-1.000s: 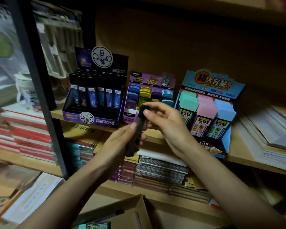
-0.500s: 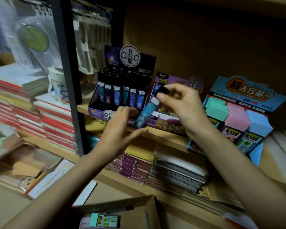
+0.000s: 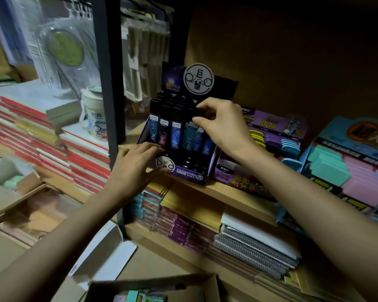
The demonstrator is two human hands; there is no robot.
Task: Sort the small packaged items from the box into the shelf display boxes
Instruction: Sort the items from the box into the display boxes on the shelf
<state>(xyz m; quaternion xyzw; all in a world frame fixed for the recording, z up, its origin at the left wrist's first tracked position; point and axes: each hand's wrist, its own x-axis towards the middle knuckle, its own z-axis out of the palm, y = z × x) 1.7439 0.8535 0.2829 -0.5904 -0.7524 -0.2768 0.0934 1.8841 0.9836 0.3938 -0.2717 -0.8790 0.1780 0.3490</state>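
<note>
Slim black-capped plastic tube (image 3: pixel 194 115) — pinched at its top by our right hand (image 3: pixel 224 127), standing in the front row of the purple-and-black cardboard display box (image 3: pixel 190 175) that our flat, spread left hand (image 3: pixel 133 171) steadies — placing step, we judge; next, press it home and release.

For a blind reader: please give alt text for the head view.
A right hand pinches a pack at the top of a black display box on a shelf, while the left hand rests against the box's front. A purple box and a blue box stand to its right; a cardboard box lies below.
</note>
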